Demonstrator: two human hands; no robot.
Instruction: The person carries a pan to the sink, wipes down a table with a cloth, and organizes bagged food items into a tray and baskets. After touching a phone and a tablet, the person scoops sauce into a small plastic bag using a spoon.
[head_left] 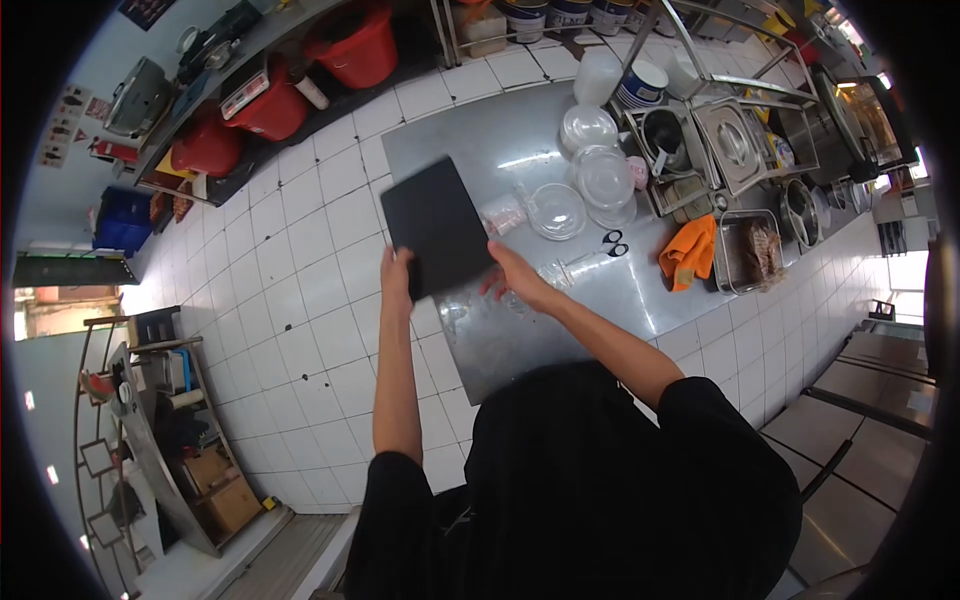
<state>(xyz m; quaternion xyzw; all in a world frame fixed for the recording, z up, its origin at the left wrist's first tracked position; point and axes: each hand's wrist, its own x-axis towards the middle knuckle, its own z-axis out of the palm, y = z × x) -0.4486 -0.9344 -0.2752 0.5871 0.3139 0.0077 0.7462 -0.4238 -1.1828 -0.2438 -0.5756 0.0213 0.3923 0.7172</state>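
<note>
A flat black rectangular board (437,225) is held up at the left end of the steel table, tilted. Whether it is a tray, lid or cutting board I cannot tell. My left hand (397,280) grips its lower left edge. On its lower right edge is my right hand (522,278), thumb on the near face and fingers partly hidden behind. Just right of the board lie a small clear bag (502,213) and a round clear plastic container (556,212). Black-handled scissors (614,243) rest farther right on the table.
The steel table (640,300) also carries stacked clear lids (605,175), an orange cloth (690,253) and a metal pan (740,285) with brown food. Steel pans and a rack (735,140) stand at the back right. Red tubs (350,50) sit on the far shelf.
</note>
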